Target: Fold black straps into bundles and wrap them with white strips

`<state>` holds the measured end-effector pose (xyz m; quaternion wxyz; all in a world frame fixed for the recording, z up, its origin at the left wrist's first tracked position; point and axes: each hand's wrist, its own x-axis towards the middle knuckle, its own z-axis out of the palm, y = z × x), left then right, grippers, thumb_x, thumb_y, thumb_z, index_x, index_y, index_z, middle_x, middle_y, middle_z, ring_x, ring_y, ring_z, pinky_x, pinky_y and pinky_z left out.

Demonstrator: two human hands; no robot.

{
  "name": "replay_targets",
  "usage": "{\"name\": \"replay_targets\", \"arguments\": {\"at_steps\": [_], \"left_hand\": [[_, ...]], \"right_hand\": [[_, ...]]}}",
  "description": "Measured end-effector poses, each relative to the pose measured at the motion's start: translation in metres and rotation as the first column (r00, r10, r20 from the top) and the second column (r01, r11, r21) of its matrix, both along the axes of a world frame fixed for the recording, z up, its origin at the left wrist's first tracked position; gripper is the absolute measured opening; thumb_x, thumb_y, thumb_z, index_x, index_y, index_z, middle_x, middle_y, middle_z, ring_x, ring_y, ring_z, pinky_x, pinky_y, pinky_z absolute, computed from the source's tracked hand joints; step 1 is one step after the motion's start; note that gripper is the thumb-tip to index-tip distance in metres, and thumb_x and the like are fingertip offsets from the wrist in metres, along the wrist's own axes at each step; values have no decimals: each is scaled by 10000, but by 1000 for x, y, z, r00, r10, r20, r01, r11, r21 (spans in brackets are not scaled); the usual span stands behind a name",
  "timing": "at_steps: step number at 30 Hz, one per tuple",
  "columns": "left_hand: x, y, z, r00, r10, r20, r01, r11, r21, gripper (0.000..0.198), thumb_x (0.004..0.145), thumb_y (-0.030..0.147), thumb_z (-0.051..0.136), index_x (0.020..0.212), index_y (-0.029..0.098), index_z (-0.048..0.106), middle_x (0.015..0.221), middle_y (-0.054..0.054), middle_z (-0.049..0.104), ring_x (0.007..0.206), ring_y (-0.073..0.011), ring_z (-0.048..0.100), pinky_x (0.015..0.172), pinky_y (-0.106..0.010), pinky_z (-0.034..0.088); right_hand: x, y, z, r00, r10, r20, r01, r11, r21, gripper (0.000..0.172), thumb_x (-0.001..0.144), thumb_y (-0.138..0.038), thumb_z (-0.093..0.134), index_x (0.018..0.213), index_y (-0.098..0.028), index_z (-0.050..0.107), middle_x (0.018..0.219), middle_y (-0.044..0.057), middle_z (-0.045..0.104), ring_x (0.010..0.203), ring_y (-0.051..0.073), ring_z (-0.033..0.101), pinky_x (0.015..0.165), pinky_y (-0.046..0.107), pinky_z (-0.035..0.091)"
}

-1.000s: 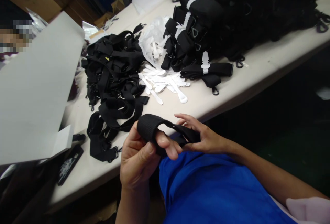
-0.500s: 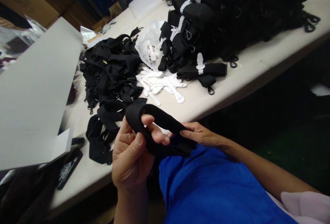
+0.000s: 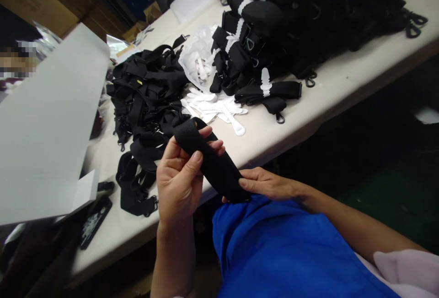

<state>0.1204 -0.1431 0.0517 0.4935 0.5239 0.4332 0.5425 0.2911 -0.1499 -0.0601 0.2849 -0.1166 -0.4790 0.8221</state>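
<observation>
Now the black strap (image 3: 212, 160) lies folded flat between both hands, while half a second before it made an open loop. The left hand (image 3: 178, 179) pinches its upper end with thumb and fingers, and the right hand (image 3: 265, 183) presses its lower end, just before the table edge (image 3: 308, 119).

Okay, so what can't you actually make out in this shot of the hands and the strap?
Head view:
- Black strap: its lower end is covered by the right hand.
- Left hand: back faces the camera, so the palm is hidden.
- Bundled straps: cut off by the top edge.
- Dark flat object: its print is too small to read.
- Area under the table: too dark.
</observation>
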Motion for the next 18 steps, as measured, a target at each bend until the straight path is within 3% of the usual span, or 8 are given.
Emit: {"name": "replay_targets", "arguments": {"at_steps": [6,9,13,16,18], "left_hand": [[-1,8,11,1000,-18,3,18,1000,21,309,875,169,653,1182,194,629,1272,-106,614,994,-245,677,928,-403,561],[-5,21,3,1000,-9,8,10,1000,-25,318,848,166,677,1163,157,633,1246,-125,630,1011,-247,670,934,-389,551],[-15,52,-39,996,89,3,-88,992,-85,363,771,226,734,1099,105,637,1199,-163,649,1070,-268,646,931,-362,530],[-27,69,-78,980,193,-56,-200,962,-183,348,734,298,737,989,84,637,1079,-168,685,985,-248,673,858,-340,545],[-36,71,-97,972,208,-111,-227,951,-212,323,749,344,727,929,92,634,972,-139,701,879,-211,686,791,-308,553]], "right_hand": [[4,7,-13,997,22,-73,-19,999,45,502,974,-519,453,1141,-86,642,1077,156,684,991,231,659,937,373,481],[5,7,-17,993,55,-108,-52,998,28,489,957,-507,506,1144,-71,625,1082,175,675,923,218,670,916,372,488],[4,5,-18,979,26,-202,-40,997,-69,561,905,-604,527,1121,-89,571,1064,189,669,817,207,682,767,332,532],[4,3,-19,974,-10,-225,-31,984,-176,434,914,-518,575,1100,-134,502,963,137,678,718,182,682,669,299,539],[5,2,-20,976,-18,-219,-34,972,-233,344,926,-444,591,1070,-157,467,827,72,661,639,163,666,600,268,528]]}}
